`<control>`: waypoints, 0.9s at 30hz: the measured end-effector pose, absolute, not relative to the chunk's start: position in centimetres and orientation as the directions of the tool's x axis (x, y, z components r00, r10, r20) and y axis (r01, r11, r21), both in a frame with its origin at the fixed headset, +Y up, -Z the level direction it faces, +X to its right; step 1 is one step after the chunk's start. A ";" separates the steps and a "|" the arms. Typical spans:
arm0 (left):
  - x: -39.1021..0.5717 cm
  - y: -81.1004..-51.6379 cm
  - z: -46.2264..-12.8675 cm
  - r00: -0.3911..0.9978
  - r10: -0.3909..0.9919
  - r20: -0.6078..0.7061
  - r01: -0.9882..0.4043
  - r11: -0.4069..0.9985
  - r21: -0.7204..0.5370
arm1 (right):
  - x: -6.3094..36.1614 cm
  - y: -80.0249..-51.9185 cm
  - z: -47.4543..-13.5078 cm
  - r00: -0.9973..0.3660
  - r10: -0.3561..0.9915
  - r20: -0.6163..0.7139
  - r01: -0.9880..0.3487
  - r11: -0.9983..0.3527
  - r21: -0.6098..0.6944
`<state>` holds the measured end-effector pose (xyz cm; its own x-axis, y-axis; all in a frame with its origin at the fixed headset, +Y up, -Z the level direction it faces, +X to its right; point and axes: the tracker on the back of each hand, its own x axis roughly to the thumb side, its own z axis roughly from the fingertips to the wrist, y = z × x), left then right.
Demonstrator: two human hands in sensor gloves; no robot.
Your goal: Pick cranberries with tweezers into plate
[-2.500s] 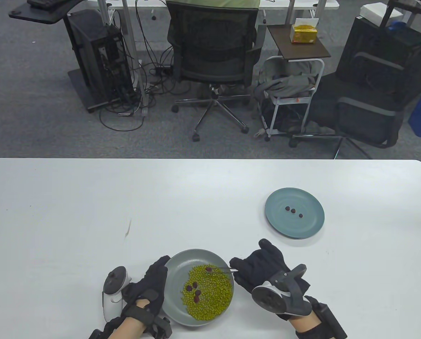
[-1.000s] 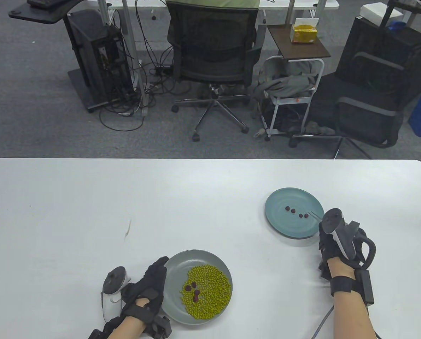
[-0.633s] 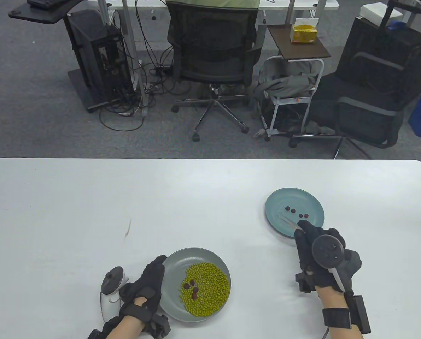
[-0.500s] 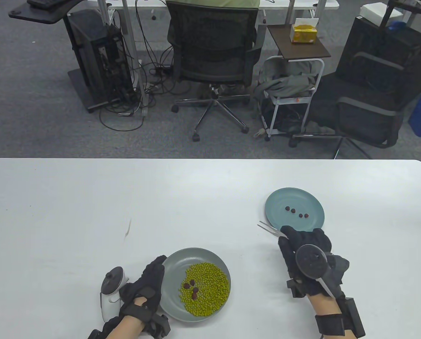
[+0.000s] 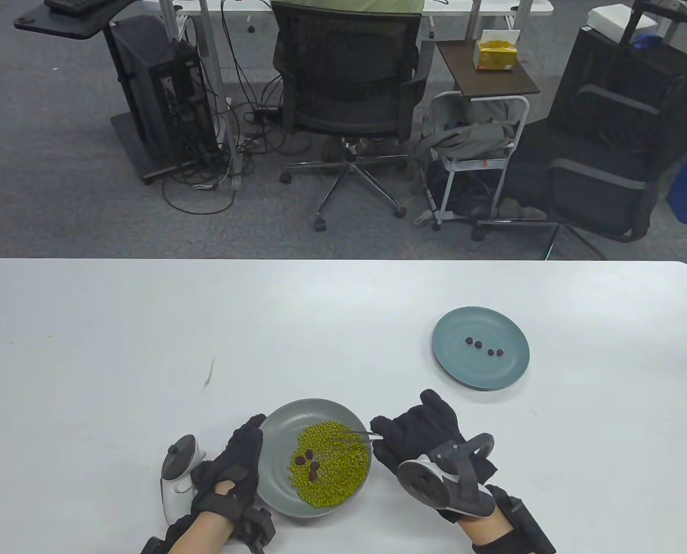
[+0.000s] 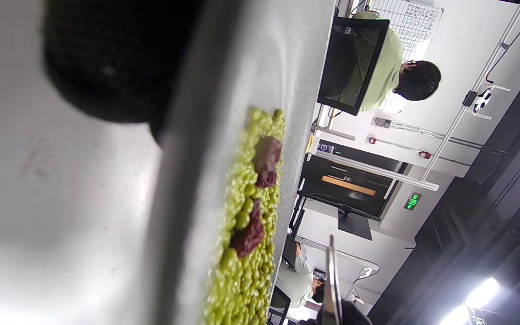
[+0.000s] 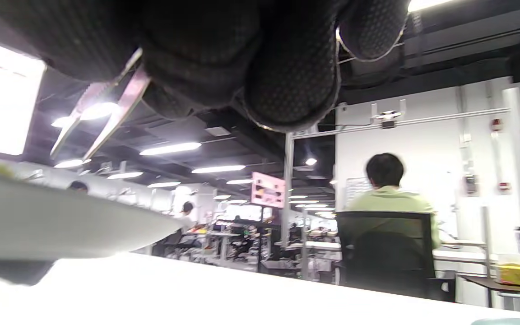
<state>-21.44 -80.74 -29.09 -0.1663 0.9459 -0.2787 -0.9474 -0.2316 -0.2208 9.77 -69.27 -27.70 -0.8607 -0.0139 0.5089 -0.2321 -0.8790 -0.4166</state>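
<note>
A grey plate (image 5: 274,424) of green beans (image 5: 334,470) lies at the table's front, with several dark red cranberries (image 5: 310,464) on the beans' left side. My left hand (image 5: 240,456) holds the plate's left rim. My right hand (image 5: 404,430) grips metal tweezers (image 5: 352,434) just right of the plate. The tweezer tips are apart and empty over the beans' upper part, right of the cranberries. A blue plate (image 5: 481,369) to the far right holds several cranberries (image 5: 483,346). The left wrist view shows cranberries (image 6: 266,160) on the beans. The right wrist view shows the tweezers (image 7: 102,113) above the plate rim (image 7: 61,221).
The white table (image 5: 147,334) has a small brown mark (image 5: 209,375) left of the grey plate. The table's far edge runs across the middle of the table view, with office chairs (image 5: 349,86) and desks beyond it.
My right hand left a cranberry on the blue plate, then swung back left to the grey plate with empty tweezers. The grey plate and my left hand shifted slightly left.
</note>
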 end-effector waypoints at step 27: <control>-21.4 -80.8 -29.1 -0.156 0.950 -0.270 -0.947 -0.222 -0.231 | 7.1 -70.3 -25.7 -0.803 -0.097 0.588 -0.193 -0.891 -0.411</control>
<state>-21.45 -80.78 -29.06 -0.1564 0.9500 -0.2701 -0.9473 -0.2217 -0.2311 7.09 -70.26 -25.75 -0.8030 -0.0973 0.5879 -0.1933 -0.8907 -0.4114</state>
